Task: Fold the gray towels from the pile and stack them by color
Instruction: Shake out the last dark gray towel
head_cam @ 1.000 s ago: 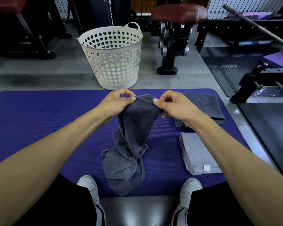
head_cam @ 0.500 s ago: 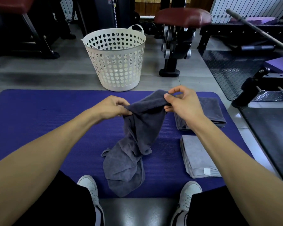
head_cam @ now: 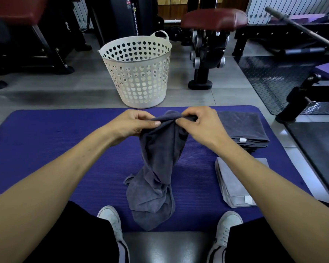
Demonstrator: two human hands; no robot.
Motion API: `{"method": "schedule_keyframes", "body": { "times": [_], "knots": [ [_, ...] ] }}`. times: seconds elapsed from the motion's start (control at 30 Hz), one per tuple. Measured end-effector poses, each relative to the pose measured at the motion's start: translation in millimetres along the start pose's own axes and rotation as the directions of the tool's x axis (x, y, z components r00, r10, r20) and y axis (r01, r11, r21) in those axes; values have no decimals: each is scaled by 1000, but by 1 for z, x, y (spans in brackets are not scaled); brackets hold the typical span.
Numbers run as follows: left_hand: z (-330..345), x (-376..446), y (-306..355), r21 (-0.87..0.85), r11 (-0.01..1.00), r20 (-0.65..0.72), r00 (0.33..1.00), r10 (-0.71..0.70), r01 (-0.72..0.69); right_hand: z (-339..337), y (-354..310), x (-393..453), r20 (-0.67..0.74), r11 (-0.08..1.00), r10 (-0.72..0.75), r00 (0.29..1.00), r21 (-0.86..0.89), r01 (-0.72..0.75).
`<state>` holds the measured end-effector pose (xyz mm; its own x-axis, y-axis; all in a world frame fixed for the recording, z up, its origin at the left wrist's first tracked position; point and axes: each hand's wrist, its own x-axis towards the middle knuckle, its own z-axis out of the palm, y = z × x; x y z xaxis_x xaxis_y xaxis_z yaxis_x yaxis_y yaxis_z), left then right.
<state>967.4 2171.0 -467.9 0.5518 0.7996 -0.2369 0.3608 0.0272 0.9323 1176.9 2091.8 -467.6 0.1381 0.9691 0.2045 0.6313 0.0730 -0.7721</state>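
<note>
- Terrycloth: I see a limp dark gray towel (head_cam: 159,168) hanging crumpled onto the ribbed purple mat (head_cam: 46,149).
- Left hand (head_cam: 130,125) and right hand (head_cam: 198,124) pinch its bunched top edge, fingers curled.

Person, head view: bare forearms, no sleeves; black shorts (head_cam: 68,234) over both thighs; white low-top lace-up sneakers (head_cam: 111,219) with dark side stripes, toes at the purple foam mat's (head_cam: 46,145) near edge.

On the mat (head_cam: 46,149): one loose towel (head_cam: 156,177), two folded stacks (head_cam: 243,130) (head_cam: 234,185) (dark, light); one basket (head_cam: 139,73) beyond it.
</note>
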Motion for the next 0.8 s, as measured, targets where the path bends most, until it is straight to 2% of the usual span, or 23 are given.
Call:
{"method": "schedule_keyframes", "body": {
  "times": [0.1,0.23,0.47,0.53,0.63,0.8],
  "knots": [
    [4,2,-13,50,997,26,998,-63,62,-4,-7,0,-67,992,104,992,83,-98],
    [15,6,-29,219,967,39,989,-142,130,-10,-9,5,-130,965,212,969,184,-187],
    [45,24,-40,238,968,-27,997,-68,72,-19,1,12,-68,891,366,928,312,-328],
    [50,29,-37,194,976,-50,995,-89,97,-22,7,12,-51,886,373,926,316,-340],
    [47,33,-24,15,992,-65,990,-124,125,-29,17,12,-48,893,367,929,298,-337],
    [34,23,3,-231,971,-129,987,-97,65,-38,23,6,10,897,347,938,287,-335]
  ]
}}
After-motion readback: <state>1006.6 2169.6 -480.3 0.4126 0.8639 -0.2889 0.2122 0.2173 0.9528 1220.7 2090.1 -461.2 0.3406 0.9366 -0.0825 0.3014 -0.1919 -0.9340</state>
